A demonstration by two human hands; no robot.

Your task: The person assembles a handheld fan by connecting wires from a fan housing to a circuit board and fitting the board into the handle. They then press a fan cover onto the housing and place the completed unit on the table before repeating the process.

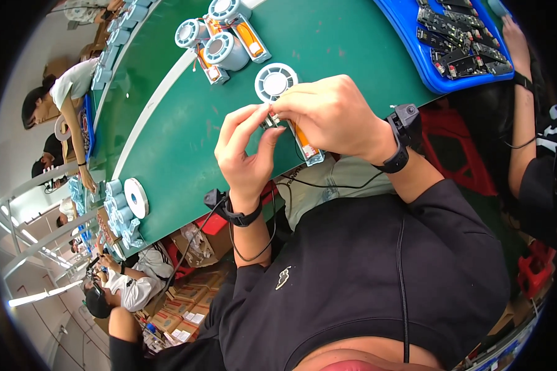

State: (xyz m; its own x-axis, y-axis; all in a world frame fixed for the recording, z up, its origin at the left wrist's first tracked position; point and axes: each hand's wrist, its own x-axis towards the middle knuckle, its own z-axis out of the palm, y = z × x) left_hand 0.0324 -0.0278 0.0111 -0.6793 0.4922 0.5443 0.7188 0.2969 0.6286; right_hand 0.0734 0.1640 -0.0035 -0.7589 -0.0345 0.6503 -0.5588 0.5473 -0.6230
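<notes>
My left hand [247, 145] is closed in a pinch on a small circuit board [268, 122], its thumb and fingertips at the board's edges. Against it, my right hand [337, 117] has its fingertips pressed together beside a small white connector [276, 117]; what exactly those fingers grip is hidden. Just beyond and beneath my hands lies a light blue fan unit [276, 82] with a round slotted grille. Its handle part holds an orange battery [301, 137], partly covered by my right hand. Both wrists wear black straps with small devices.
Several similar fan units [224, 51] with orange batteries stand farther off on the green table [185, 130]. A blue tray [428, 73] of circuit boards sits at the right, near another person's hand [515, 46]. More blue parts and a white roll [136, 198] are at the left edge.
</notes>
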